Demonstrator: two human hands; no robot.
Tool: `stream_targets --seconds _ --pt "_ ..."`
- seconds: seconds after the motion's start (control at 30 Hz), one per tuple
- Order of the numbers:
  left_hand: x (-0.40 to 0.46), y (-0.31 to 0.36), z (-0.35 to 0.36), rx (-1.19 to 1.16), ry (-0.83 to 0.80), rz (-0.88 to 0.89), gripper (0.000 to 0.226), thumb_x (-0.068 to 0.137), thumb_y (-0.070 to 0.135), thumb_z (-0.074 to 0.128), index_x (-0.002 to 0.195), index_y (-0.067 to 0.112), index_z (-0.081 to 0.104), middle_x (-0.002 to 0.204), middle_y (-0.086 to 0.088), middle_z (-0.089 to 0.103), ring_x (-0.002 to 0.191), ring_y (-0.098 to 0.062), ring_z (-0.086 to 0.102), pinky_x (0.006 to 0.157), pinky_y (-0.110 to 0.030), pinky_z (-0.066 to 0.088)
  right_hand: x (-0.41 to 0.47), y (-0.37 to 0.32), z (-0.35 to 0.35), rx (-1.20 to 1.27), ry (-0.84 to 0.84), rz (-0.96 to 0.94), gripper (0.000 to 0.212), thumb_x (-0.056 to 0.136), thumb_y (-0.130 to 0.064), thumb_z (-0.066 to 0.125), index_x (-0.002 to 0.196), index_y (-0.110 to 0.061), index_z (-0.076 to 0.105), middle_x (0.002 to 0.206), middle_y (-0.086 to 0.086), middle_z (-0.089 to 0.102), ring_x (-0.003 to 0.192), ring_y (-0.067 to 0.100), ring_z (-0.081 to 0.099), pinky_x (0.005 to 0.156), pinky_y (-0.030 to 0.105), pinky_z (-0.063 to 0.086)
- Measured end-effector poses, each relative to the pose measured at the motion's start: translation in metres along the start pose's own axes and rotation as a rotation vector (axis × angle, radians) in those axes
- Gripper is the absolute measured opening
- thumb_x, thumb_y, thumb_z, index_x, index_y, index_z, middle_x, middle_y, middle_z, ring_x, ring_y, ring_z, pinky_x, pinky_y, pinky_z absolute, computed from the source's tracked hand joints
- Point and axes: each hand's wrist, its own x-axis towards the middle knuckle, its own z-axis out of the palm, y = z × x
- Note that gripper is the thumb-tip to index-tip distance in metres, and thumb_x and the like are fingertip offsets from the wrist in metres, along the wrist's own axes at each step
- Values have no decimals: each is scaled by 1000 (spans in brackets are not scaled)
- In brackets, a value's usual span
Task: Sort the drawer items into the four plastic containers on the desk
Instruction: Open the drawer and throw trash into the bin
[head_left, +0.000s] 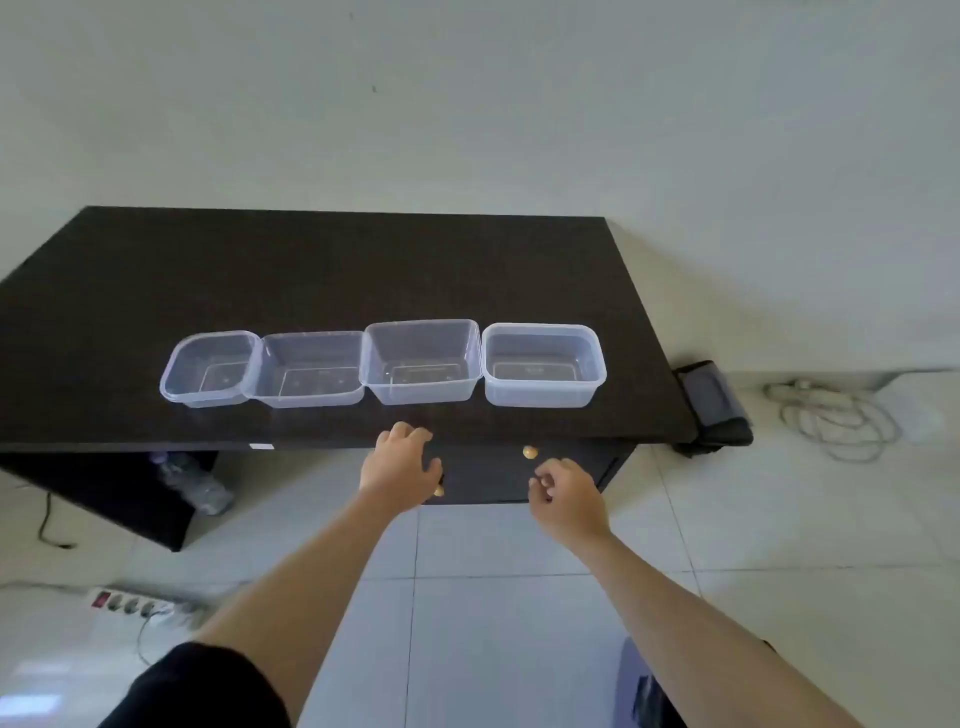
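Containers (423, 361) (4), row running left-right, desk (311, 270)

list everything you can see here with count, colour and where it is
plastic containers: 4, clear, in a row on the desk, nothing visible inside
desk: 1, dark brown, against the wall
drawer knobs: 2 visible, gold, on the desk's dark drawer front; one partly hidden by the left hand
plastic bottle: 1, clear, under the desk at left
power strip: 1, white with red switch, floor at lower left
cable: 1 coil, white, floor at right
bag: 1, dark, floor beside the desk's right end
left hand: 1, at the drawer front
right hand: 1, fingers loosely curled, below the upper knob
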Motion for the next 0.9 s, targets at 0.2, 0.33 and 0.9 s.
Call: stream_targets --seconds 0.2,0.33,0.9 --pt "29 -20 33 -82 113 -29 46 89 35 58 132 20 53 142 0 40 130 -27 33 111 -37 30 35 25 48 231 126 218 14 87 -21 59 97 -13 65 95 3 63 78 16 63 64 23 46" --pt "33 -27 53 -216 333 -25 33 85 28 68 115 16 65 124 -2 53 117 -27 38 96 -29 35 53 36 76 408 303 308 11 86 -17 62 97 -14 65 99 8 63 78 16 61 63 12 41" --pt "48 -33 78 -227 599 35 19 78 23 76 93 11 71 97 -7 59 98 -28 47 80 -31 39 90 44 121 633 605 310 10 78 -4 71 83 -4 63 66 -9 57 63 -2 55 62 4 42"
